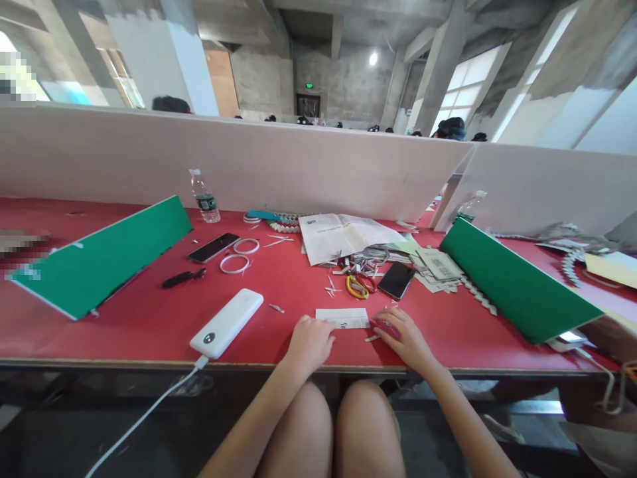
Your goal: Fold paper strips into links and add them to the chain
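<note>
A folded strip of printed paper (343, 318) lies flat on the red table in front of me. My left hand (311, 342) is on its left end, fingers held together and pressing the lower edge. At the right end is my right hand (402, 335), its fingers curled round a small pinkish-red object (388, 328), mostly hidden under the palm; its kind I cannot make out. The index fingertip reaches the strip's edge. Just beyond the hands lie yellow-and-red-handled scissors (357, 287) and a black phone (397, 280).
A white power bank (227, 323) with a cable lies left, near another phone (213, 247), two white rings (234, 263) and a black-handled tool (183, 278). Newspaper (343, 236) covers paper scraps behind. Green dividers (112, 255) flank the table; a water bottle (205, 197) stands back left.
</note>
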The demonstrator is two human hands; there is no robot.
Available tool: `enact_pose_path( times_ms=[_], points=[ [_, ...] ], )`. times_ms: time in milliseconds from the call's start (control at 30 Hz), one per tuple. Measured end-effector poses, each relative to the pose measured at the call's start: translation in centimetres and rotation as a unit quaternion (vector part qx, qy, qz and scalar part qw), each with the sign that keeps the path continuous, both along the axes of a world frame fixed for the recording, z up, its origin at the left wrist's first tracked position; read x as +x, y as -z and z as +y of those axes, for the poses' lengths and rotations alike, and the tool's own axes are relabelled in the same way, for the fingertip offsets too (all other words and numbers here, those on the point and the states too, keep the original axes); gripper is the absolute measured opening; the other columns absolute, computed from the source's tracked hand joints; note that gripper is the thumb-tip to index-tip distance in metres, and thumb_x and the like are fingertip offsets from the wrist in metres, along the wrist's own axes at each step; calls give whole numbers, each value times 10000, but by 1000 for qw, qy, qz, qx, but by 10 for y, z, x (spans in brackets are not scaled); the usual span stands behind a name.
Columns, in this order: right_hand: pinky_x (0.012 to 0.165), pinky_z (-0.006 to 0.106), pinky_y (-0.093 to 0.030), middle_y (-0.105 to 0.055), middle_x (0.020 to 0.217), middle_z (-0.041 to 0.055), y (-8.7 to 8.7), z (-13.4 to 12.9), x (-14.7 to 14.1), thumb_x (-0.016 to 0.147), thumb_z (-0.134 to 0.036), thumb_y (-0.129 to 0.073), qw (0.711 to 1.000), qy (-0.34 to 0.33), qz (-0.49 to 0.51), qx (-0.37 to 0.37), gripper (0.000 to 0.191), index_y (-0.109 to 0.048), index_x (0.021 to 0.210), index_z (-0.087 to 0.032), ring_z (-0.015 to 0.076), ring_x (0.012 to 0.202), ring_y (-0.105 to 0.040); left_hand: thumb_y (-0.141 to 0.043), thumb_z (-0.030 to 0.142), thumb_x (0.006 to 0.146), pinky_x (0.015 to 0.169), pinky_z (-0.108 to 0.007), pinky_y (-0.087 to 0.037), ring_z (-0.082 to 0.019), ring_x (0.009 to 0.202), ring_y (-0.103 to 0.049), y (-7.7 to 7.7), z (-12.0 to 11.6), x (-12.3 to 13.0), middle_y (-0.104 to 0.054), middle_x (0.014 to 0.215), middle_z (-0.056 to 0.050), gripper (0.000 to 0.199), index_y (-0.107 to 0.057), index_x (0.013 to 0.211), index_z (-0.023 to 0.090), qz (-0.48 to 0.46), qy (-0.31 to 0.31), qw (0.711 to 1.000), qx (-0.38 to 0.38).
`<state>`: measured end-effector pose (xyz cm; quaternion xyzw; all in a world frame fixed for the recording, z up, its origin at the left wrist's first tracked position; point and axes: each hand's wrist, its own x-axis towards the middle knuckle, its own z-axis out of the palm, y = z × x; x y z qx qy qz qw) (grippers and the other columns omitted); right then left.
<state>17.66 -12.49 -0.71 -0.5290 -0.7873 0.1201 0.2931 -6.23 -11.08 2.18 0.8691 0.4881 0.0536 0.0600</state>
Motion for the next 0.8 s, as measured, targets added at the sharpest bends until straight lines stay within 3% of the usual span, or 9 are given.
enact_pose_path(
  times_ms=[167, 533, 800],
  points=[
    [773, 309, -406, -605, 919, 48, -2, 13, -33, 822, -319, -559, 998, -53, -24, -12, 162, -602, 927, -203, 182, 869, -542, -559, 296, 777, 720, -344, -419, -241, 778, -629, -7, 16, 11, -688, 778, -98, 174, -682, 782, 174, 18, -18, 1000, 1],
    [716, 283, -395, -607, 840, 37, 8, 19, -39, 865, -309, -500, 998, -24, -61, 20, 156, -603, 842, -193, 164, 805, -550, -647, 405, 708, 721, -314, -421, -220, 864, -583, 1, 20, 15, -615, 883, -68, 265, -640, 850, 182, -10, -39, 999, 0],
    [678, 258, -383, -600, 795, 28, 6, 24, -41, 903, -295, -420, 998, -3, -69, 12, 230, -601, 811, -187, 150, 755, -549, -463, 297, 855, 681, -271, -401, -170, 818, -565, 9, 30, 3, -602, 846, -33, 205, -646, 861, 205, -64, -28, 998, 1]
  ],
)
